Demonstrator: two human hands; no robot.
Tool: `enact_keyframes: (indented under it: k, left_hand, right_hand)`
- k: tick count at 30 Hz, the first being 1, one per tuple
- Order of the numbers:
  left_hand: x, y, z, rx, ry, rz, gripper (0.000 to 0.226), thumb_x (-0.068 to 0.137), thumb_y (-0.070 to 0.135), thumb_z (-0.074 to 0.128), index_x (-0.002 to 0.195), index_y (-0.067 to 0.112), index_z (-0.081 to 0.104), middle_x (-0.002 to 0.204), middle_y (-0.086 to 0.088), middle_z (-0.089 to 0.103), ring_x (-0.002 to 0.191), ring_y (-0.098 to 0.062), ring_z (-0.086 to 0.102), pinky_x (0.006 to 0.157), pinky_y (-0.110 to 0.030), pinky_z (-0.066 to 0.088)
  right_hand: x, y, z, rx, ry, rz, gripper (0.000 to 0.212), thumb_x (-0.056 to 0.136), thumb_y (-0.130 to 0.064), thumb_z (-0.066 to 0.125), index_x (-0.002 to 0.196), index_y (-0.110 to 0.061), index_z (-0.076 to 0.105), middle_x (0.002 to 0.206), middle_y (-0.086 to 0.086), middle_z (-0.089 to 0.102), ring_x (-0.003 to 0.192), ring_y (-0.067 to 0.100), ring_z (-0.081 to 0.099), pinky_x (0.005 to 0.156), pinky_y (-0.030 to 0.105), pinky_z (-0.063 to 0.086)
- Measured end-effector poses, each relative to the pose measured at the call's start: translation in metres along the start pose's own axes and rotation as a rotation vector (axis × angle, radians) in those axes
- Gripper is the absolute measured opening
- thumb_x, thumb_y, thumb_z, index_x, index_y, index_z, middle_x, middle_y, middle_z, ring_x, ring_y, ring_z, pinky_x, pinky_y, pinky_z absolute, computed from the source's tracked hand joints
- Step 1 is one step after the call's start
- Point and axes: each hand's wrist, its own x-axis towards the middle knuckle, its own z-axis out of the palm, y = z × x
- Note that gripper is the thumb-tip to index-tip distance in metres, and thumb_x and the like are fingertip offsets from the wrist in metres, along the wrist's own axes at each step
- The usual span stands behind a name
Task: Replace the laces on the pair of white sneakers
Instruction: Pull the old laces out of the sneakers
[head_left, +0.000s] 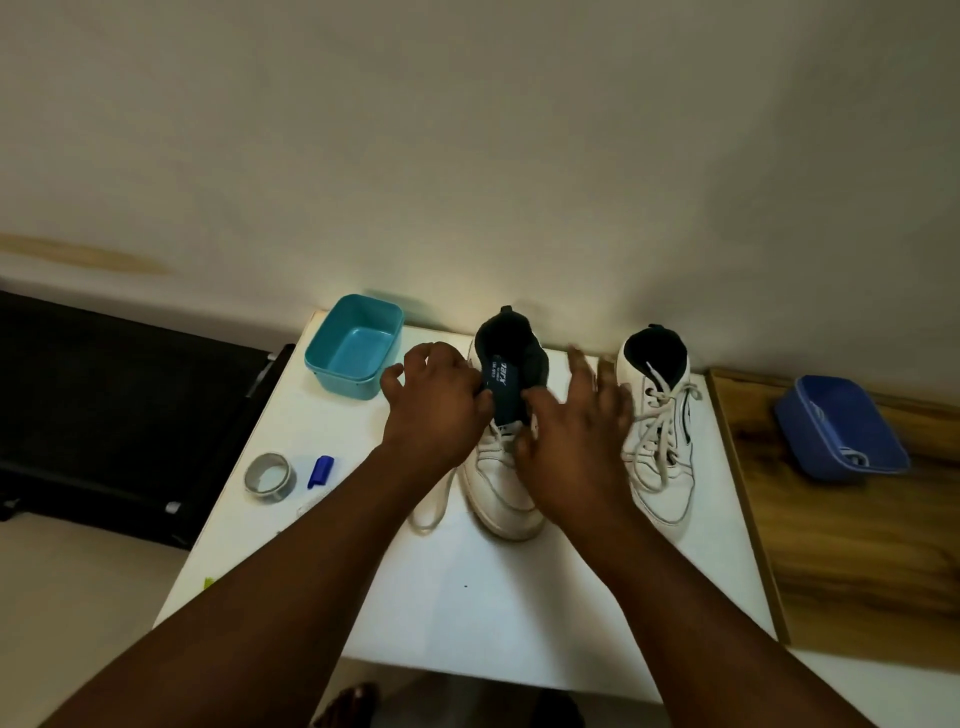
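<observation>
Left hand (434, 402) hides sneaker (501, 467) eyelets.

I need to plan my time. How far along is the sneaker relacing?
Early. The sneaker on the left looks mostly unlaced, its lace trailing on the table. In hand: left hand and right hand work at its tongue. Left: the sneaker on the right is fully laced; no fresh laces are clearly visible.

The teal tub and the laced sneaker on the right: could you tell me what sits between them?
In the head view, the other white sneaker, with the left hand and right hand on it.
</observation>
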Motion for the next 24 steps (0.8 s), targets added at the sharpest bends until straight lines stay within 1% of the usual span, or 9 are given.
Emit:
enact_keyframes:
  k: [2,5,8,11,13,15,17,19,24]
  left_hand:
    - [0.000,-0.001,0.000,-0.026,-0.010,0.002,0.034,0.101,0.047,0.047,0.115,0.027,0.070,0.141,0.000,0.047,0.143,-0.026,0.028,0.114,-0.054,0.023]
    - [0.002,-0.003,-0.001,-0.046,-0.033,0.000,0.034,0.102,0.048,0.047,0.116,0.027,0.071,0.143,0.001,0.047,0.144,-0.025,0.027,0.116,-0.053,0.021]
    - [0.003,-0.002,-0.002,0.025,-0.025,0.036,0.035,0.102,0.047,0.045,0.118,0.028,0.070,0.145,0.002,0.046,0.146,-0.025,0.024,0.118,-0.056,0.017]
    - [0.004,-0.001,-0.001,0.063,-0.005,0.029,0.035,0.101,0.046,0.045,0.119,0.029,0.070,0.144,0.001,0.047,0.146,-0.026,0.025,0.117,-0.058,0.016]
    - [0.004,-0.001,0.000,0.042,-0.002,0.006,0.036,0.101,0.047,0.046,0.118,0.027,0.070,0.143,0.000,0.047,0.145,-0.027,0.026,0.116,-0.058,0.018]
    - [0.004,-0.002,0.001,-0.001,-0.005,-0.009,0.034,0.101,0.046,0.047,0.115,0.026,0.070,0.142,-0.001,0.048,0.144,-0.026,0.027,0.117,-0.058,0.020]
    - [0.003,-0.002,0.002,-0.043,-0.012,-0.025,0.032,0.100,0.047,0.048,0.111,0.026,0.070,0.140,0.000,0.048,0.143,-0.025,0.028,0.117,-0.057,0.021]
    - [0.003,-0.003,0.002,-0.055,-0.016,-0.036,0.031,0.100,0.048,0.049,0.110,0.027,0.070,0.139,0.000,0.049,0.142,-0.025,0.029,0.116,-0.056,0.022]
    - [0.005,-0.006,0.001,-0.027,-0.024,-0.019,0.034,0.100,0.050,0.049,0.112,0.028,0.071,0.143,0.000,0.047,0.144,-0.026,0.029,0.117,-0.055,0.021]
  right_hand:
    - [0.004,-0.005,0.008,0.011,-0.084,-0.096,0.019,0.091,-0.034,0.064,0.108,-0.032,0.072,0.169,0.008,0.019,0.156,0.041,-0.002,0.122,0.058,-0.005]
    - [0.007,-0.006,0.011,0.019,-0.182,-0.086,0.019,0.098,-0.033,0.059,0.107,-0.034,0.075,0.168,0.000,0.025,0.157,0.037,-0.003,0.120,0.056,-0.012]
    - [0.006,-0.001,0.001,-0.048,-0.161,-0.026,0.019,0.093,-0.026,0.061,0.107,-0.033,0.073,0.159,-0.004,0.036,0.155,0.031,0.012,0.122,0.058,-0.005]
    - [0.005,0.017,-0.009,-0.145,0.013,0.139,0.026,0.080,-0.015,0.067,0.103,-0.024,0.074,0.147,0.009,0.047,0.146,0.037,0.032,0.120,0.061,0.012]
    - [0.004,0.026,-0.011,-0.119,0.121,0.196,0.020,0.081,-0.013,0.067,0.099,-0.020,0.073,0.145,0.015,0.047,0.144,0.041,0.033,0.119,0.062,0.015]
    - [0.003,0.023,-0.008,-0.074,0.131,0.121,0.020,0.084,-0.017,0.068,0.103,-0.021,0.071,0.150,0.018,0.044,0.148,0.044,0.027,0.119,0.064,0.018]
    - [0.002,0.011,0.001,-0.016,0.057,-0.012,0.028,0.086,-0.023,0.070,0.114,-0.027,0.069,0.159,0.017,0.036,0.152,0.045,0.017,0.120,0.065,0.015]
    - [0.002,0.001,0.011,0.019,-0.009,-0.117,0.022,0.089,-0.026,0.070,0.110,-0.030,0.072,0.164,0.014,0.032,0.154,0.046,0.012,0.120,0.064,0.008]
    - [0.008,0.006,0.013,0.016,-0.048,-0.080,0.008,0.089,-0.026,0.067,0.091,-0.032,0.073,0.152,-0.003,0.049,0.153,0.032,0.021,0.122,0.056,0.001]
